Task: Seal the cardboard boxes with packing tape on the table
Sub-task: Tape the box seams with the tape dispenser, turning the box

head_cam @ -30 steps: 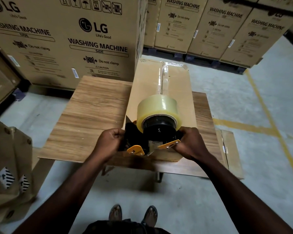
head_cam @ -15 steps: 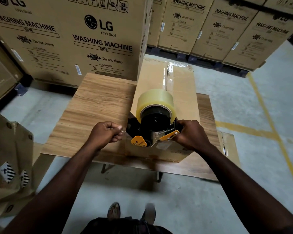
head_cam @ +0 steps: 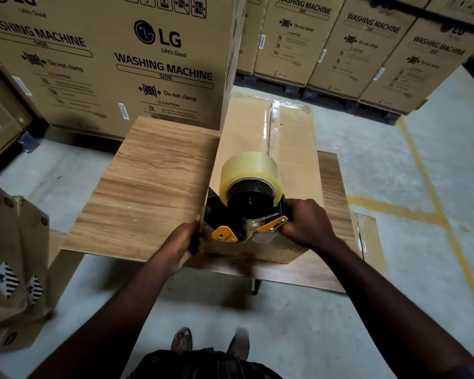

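A: Hands?
B: I log my right hand [head_cam: 307, 225] clamped on the tape dispenser [head_cam: 246, 212]; left hand [head_cam: 181, 242] flat against the cardboard box [head_cam: 293, 149].
A: Box?
B: On the desk [head_cam: 153, 187], dispenser at its near top edge.

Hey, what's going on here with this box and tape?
A person is sealing a long brown cardboard box on the wood-grain table. The right hand grips a black-and-orange tape dispenser loaded with a clear roll at the box's near end; the left hand braces the near left corner. Glossy tape already covers the top seam.
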{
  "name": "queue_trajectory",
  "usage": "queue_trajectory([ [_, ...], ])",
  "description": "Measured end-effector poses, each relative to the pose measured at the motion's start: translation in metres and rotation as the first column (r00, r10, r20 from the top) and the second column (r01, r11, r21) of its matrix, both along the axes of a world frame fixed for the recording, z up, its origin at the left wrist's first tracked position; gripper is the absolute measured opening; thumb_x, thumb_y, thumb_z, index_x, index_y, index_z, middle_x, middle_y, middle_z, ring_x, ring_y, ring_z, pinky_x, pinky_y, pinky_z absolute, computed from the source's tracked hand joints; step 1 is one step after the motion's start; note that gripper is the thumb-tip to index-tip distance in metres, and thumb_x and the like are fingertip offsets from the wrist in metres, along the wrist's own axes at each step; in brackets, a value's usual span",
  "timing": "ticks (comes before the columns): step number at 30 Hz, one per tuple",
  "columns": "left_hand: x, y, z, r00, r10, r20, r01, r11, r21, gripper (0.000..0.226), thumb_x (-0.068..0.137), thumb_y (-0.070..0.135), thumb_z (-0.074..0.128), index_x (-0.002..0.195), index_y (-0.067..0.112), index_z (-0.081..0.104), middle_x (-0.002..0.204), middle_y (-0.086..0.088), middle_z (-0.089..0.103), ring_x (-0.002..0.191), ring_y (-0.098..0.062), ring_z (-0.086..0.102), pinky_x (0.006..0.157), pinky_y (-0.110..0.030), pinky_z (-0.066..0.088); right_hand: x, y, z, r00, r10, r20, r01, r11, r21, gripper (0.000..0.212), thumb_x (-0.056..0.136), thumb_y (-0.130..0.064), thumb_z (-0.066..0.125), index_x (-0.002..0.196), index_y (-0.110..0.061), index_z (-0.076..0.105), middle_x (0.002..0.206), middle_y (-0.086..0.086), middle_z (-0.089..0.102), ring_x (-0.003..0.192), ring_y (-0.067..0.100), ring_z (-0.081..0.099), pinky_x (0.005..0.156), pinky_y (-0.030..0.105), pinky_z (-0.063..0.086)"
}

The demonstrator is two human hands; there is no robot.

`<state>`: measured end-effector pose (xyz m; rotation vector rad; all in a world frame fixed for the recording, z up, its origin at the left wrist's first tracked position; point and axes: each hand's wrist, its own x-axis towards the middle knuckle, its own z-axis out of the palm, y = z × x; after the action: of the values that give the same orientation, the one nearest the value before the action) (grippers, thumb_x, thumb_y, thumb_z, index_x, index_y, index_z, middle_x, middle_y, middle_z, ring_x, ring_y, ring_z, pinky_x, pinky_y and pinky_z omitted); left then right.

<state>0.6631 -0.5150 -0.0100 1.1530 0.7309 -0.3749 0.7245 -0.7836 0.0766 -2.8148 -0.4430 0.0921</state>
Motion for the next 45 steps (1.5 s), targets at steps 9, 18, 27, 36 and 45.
queue_trajectory([
  [9, 0.024, 0.016, -0.001, 0.973, 0.086, 0.214, -0.110, 0.989, 0.101, 0.020, 0.100, 0.037, 0.059, 0.086, 0.022, 0.054, 0.071, 0.004, 0.043, 0.056, -0.007, 0.034, 0.048, -0.022, 0.026, -0.003, -0.002, -0.003, 1.000, 0.022, 0.022, -0.021, 0.999, -0.043, 0.022, 0.080, -0.042, 0.073, 0.090, -0.023, 0.070, 0.076, 0.002, 0.071, 0.071, 0.032, 0.064, 0.056, 0.030, 0.040],
  [18, 0.026, 0.013, 0.001, 0.981, 0.035, 0.192, -0.075, 0.976, 0.203, 0.008, 0.100, 0.022, 0.061, 0.101, 0.016, 0.066, 0.089, -0.006, 0.064, 0.075, -0.014, 0.059, 0.062, -0.023, 0.048, 0.015, -0.006, 0.010, 0.930, 0.173, -0.323, -0.174, 0.984, 0.028, 0.024, 0.083, -0.041, 0.077, 0.069, -0.032, 0.060, 0.073, -0.003, 0.066, 0.072, 0.023, 0.063, 0.064, 0.036, 0.050],
  [27, 0.020, 0.000, 0.018, 0.880, -0.258, 0.400, -0.053, 0.782, 0.621, 0.027, 0.086, -0.005, 0.066, 0.098, 0.019, 0.064, 0.101, -0.003, 0.070, 0.090, -0.016, 0.065, 0.076, -0.030, 0.051, 0.015, -0.010, 0.008, 0.933, 0.183, -0.309, -0.166, 0.983, 0.082, 0.046, 0.081, -0.049, 0.078, 0.054, -0.023, 0.052, 0.049, -0.005, 0.050, 0.050, 0.012, 0.046, 0.053, 0.032, 0.035],
  [36, 0.015, -0.002, 0.022, 0.813, -0.344, 0.469, -0.181, 0.617, 0.766, 0.026, 0.087, 0.011, 0.074, 0.086, 0.033, 0.062, 0.096, 0.004, 0.068, 0.083, -0.014, 0.062, 0.081, -0.037, 0.053, 0.013, -0.102, 0.001, 0.956, 0.091, -0.280, -0.085, 0.996, 0.033, 0.038, 0.080, -0.037, 0.077, 0.048, -0.036, 0.056, 0.049, -0.016, 0.054, 0.050, 0.007, 0.052, 0.052, 0.029, 0.036],
  [45, 0.014, -0.072, 0.043, 0.630, -0.739, 0.238, -0.095, 0.231, 0.968, 0.021, 0.085, 0.007, 0.065, 0.094, 0.025, 0.070, 0.096, 0.002, 0.061, 0.094, -0.024, 0.056, 0.077, -0.037, 0.039, 0.013, -0.112, -0.014, 0.959, 0.109, -0.261, -0.093, 0.993, 0.074, 0.041, 0.082, -0.022, 0.077, 0.048, -0.037, 0.059, 0.047, -0.014, 0.054, 0.052, 0.008, 0.054, 0.052, 0.029, 0.033],
])
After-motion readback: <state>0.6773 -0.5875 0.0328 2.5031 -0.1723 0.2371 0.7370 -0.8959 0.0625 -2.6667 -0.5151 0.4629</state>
